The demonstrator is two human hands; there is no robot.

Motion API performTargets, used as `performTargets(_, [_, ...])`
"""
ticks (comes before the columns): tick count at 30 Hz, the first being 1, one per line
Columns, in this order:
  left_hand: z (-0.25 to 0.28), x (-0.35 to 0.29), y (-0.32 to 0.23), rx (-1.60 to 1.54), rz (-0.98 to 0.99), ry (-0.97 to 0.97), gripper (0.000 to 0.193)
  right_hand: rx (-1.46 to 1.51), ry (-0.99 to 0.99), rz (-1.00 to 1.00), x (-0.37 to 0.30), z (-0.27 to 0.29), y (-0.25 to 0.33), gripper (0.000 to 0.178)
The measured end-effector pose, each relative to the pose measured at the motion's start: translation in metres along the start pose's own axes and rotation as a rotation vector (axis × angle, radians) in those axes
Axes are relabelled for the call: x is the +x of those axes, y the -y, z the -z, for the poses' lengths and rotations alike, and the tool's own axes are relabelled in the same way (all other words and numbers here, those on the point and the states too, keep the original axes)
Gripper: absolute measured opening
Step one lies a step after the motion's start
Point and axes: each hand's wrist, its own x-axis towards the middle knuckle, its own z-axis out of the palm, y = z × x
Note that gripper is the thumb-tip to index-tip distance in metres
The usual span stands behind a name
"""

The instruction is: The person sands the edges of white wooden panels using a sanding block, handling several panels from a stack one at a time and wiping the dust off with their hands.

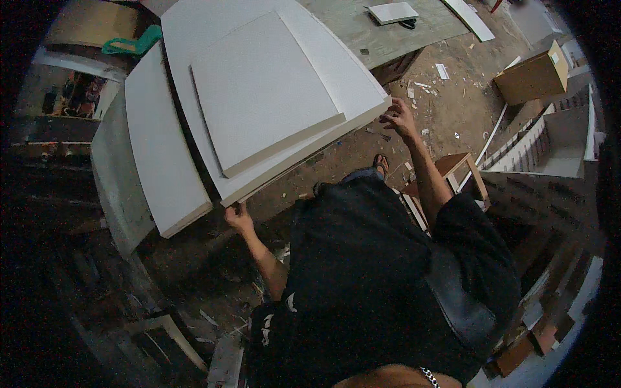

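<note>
A large white board [352,71] lies before me, with its thick near edge facing my body. A smaller white panel [265,90] rests flat on top of it. At the board's near left corner, my left hand [239,218] is closed with its fingertips at the edge, partly hidden under it. The opposite near corner is gripped by my right hand [400,121], fingers bent around it. Left of the board, across a dark gap, lies a long white panel [158,142].
A worktable [430,32] carries a small white panel [392,13] at the back. A green object [132,44] lies at the far left. Scraps litter the brown floor [453,97]. At right are a cardboard box [533,74] and a wooden frame [475,178] near my arm.
</note>
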Motion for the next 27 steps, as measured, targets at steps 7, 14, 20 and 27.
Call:
performTargets(7, [-0.038,-0.01,-0.007,-0.449,-0.12,-0.13,0.062,0.067,0.158,0.022,0.028,0.013,-0.005,0.051])
performTargets(14, [-0.048,-0.018,-0.019,-0.349,-0.081,-0.162,0.075,0.159,0.056,-0.061,0.019,0.001,-0.017,0.054])
performTargets(20, [-0.045,-0.011,-0.021,-0.327,-0.127,-0.217,0.088,0.153,0.09,-0.052,0.011,-0.004,0.008,0.072])
performTargets(27, [-0.049,-0.01,-0.039,-0.583,-0.08,-0.143,0.1,0.261,0.078,-0.12,0.01,0.004,0.013,0.073])
